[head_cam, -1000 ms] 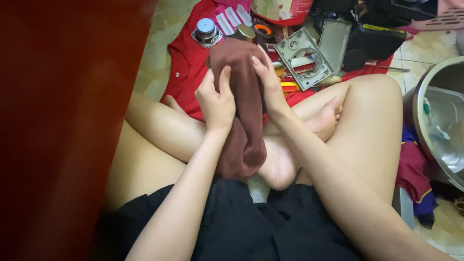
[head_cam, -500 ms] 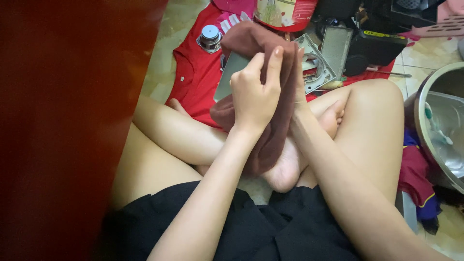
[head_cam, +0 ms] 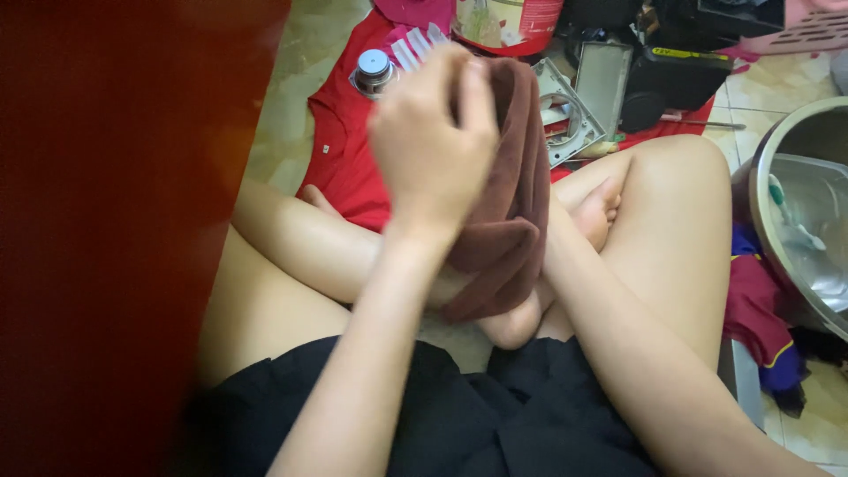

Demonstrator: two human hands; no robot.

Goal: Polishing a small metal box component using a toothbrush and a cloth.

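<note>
A brown towel (head_cam: 512,203) hangs raised over my crossed bare legs (head_cam: 662,230). My left hand (head_cam: 433,141) is in front of it, fingers curled over its top edge and gripping it. My right hand is buried in the towel's folds; only my right wrist (head_cam: 556,252) shows, running up into the cloth from the lower right. The towel's lower end droops onto my foot (head_cam: 517,322).
A red cloth (head_cam: 349,168) on the tiled floor carries a metal-capped jar (head_cam: 373,69), a grey metal frame (head_cam: 570,110) and a black device (head_cam: 676,75). A steel basin (head_cam: 799,203) stands at right above a blue-maroon garment (head_cam: 760,314). A blurred dark-red surface (head_cam: 106,238) fills the left.
Both hands lifted the towel higher and closer to the camera. My left hand came across the front of it, and my right hand went out of sight behind the cloth.
</note>
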